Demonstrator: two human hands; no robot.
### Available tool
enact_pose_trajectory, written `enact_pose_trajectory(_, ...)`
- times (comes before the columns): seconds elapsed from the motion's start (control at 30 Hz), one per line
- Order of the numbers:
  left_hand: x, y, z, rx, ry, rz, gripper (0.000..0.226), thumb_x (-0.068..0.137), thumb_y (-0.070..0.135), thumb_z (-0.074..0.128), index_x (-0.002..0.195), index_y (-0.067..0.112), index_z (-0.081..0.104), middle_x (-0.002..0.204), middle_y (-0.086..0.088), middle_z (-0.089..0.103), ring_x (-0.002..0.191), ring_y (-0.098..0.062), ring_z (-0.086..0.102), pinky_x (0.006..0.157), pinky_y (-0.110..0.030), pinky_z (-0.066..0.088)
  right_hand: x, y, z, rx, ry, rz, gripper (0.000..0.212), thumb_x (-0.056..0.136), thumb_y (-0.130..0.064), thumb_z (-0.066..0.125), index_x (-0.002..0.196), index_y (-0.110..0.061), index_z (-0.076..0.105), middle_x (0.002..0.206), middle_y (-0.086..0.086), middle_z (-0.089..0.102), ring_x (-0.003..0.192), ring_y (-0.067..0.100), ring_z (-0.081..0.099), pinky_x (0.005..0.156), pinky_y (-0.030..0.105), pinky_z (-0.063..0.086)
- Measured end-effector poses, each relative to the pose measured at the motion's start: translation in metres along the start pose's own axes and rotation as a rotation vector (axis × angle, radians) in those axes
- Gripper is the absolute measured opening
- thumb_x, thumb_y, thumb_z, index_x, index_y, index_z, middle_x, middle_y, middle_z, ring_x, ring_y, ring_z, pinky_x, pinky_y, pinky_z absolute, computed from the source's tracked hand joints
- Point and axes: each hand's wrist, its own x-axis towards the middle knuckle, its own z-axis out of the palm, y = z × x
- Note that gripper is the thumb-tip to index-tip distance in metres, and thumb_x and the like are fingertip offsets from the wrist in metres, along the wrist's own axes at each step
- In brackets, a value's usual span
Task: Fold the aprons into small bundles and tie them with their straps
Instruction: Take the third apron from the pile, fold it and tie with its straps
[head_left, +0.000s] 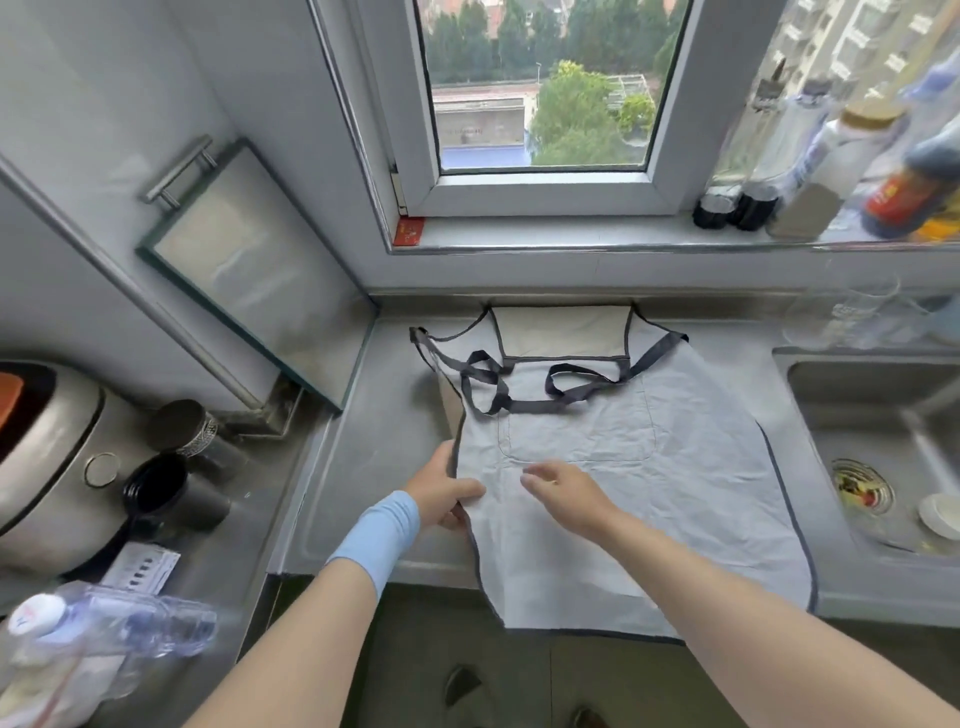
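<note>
The left hand (445, 493) pinches the apron (649, 499) edge to fold it inward; the open right hand (566, 496) presses the cloth flat.

The person is showing 2 bare forearms. A light blue, smooth, close-fitting band is wrapping the wrist just behind the left hand (441, 493). The right hand (569, 496) is wearing nothing, and no sleeves are covering either arm.

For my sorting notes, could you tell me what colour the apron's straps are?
The straps are dark navy-grey, clearest in the head view.
</note>
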Motion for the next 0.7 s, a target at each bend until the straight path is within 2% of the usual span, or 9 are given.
enact_pose_trajectory(0.07, 0.003, 0.019, 0.032, 0.092, -0.048, 0.054, 0.058, 0.084, 0.011, 0.062, 0.134, 0.028, 0.037, 0.107, -0.004, 0.064, 0.073, -0.022, 0.066, 0.054, -0.032, 0.055, 0.003, -0.017, -0.028, 0.321, -0.003, 0.062, 0.042, 0.094, -0.051, 0.054, 0.11, -0.016, 0.068, 0.113, 0.007, 0.071, 0.084, 0.019, 0.067, 0.072, 0.035, 0.047)
enact_pose_trajectory(0.13, 0.008, 0.032, 0.067, 0.223, -0.114, 0.082, 0.067, 0.082, 0.013, 0.064, 0.139, 0.03, 0.033, 0.107, -0.003, 0.063, 0.073, -0.021, 0.067, 0.056, -0.032, 0.057, 0.004, -0.023, -0.055, 0.386, 0.06, 0.062, 0.053, 0.083, -0.067, 0.055, 0.1, -0.018, 0.069, 0.095, 0.001, 0.074, 0.071, 0.021, 0.068, 0.06, 0.029, 0.041)
enact_pose_trajectory(0.2, 0.014, 0.039, 0.1, 0.388, -0.182, 0.091, 0.073, 0.082, 0.013, 0.063, 0.143, 0.031, 0.029, 0.094, -0.002, 0.062, 0.064, -0.016, 0.064, 0.057, -0.028, 0.056, 0.001, -0.017, -0.074, 0.231, 0.199, 0.048, 0.045, 0.076, -0.061, 0.063, 0.083, -0.016, 0.068, 0.075, -0.002, 0.071, 0.067, 0.021, 0.069, 0.056, 0.028, 0.046)
enact_pose_trajectory(0.27, 0.018, 0.043, 0.13, 0.514, -0.264, 0.091, 0.074, 0.081, 0.015, 0.064, 0.145, 0.032, 0.029, 0.081, 0.0, 0.064, 0.061, -0.013, 0.064, 0.062, -0.023, 0.053, 0.0, 0.005, -0.088, -0.031, 0.279, 0.095, 0.029, 0.075, -0.042, 0.065, 0.069, -0.014, 0.066, 0.065, 0.001, 0.069, 0.069, 0.023, 0.069, 0.064, 0.032, 0.055)
enact_pose_trajectory(0.33, 0.023, 0.043, 0.148, 0.608, -0.325, 0.05, 0.069, 0.083, 0.028, 0.064, 0.143, 0.034, 0.033, 0.089, 0.002, 0.07, 0.072, -0.013, 0.067, 0.076, -0.024, 0.051, -0.002, 0.031, -0.097, -0.171, 0.271, 0.191, 0.025, 0.079, -0.032, 0.058, 0.064, -0.012, 0.063, 0.061, 0.003, 0.067, 0.071, 0.026, 0.068, 0.066, 0.032, 0.056)
enact_pose_trajectory(0.47, 0.036, 0.04, 0.157, 0.64, -0.3, -0.042, 0.054, 0.088, 0.039, 0.057, 0.139, 0.028, 0.044, 0.1, 0.003, 0.071, 0.081, -0.016, 0.067, 0.08, -0.028, 0.05, -0.005, 0.071, -0.103, -0.402, 0.172, 0.313, 0.008, 0.079, -0.018, 0.051, 0.08, -0.017, 0.059, 0.087, 0.004, 0.067, 0.087, 0.026, 0.067, 0.061, 0.026, 0.043)
enact_pose_trajectory(0.53, 0.043, 0.043, 0.149, 0.716, -0.206, -0.015, 0.045, 0.088, 0.037, 0.055, 0.132, 0.029, 0.051, 0.102, 0.006, 0.071, 0.085, -0.015, 0.068, 0.085, -0.027, 0.05, -0.002, 0.075, -0.101, -0.533, 0.157, 0.325, 0.029, 0.081, -0.014, 0.051, 0.11, -0.018, 0.054, 0.116, 0.006, 0.059, 0.107, 0.026, 0.06, 0.073, 0.029, 0.044)
enact_pose_trajectory(0.6, 0.057, 0.048, 0.137, 0.82, -0.082, 0.005, 0.038, 0.089, 0.034, 0.054, 0.127, 0.032, 0.054, 0.114, 0.006, 0.068, 0.101, -0.017, 0.065, 0.092, -0.026, 0.048, 0.006, 0.071, -0.103, -0.651, 0.226, 0.226, 0.048, 0.084, -0.015, 0.053, 0.131, -0.019, 0.041, 0.131, 0.007, 0.044, 0.119, 0.027, 0.049, 0.088, 0.034, 0.043)
enact_pose_trajectory(0.7, 0.083, 0.059, 0.122, 0.899, 0.039, 0.037, 0.039, 0.09, 0.032, 0.048, 0.129, 0.034, 0.053, 0.128, 0.006, 0.06, 0.114, -0.021, 0.058, 0.1, -0.031, 0.044, 0.022, 0.058, -0.108, -0.754, 0.296, -0.068, 0.06, 0.083, -0.018, 0.054, 0.14, -0.022, 0.036, 0.145, 0.008, 0.033, 0.132, 0.028, 0.037, 0.101, 0.038, 0.036)
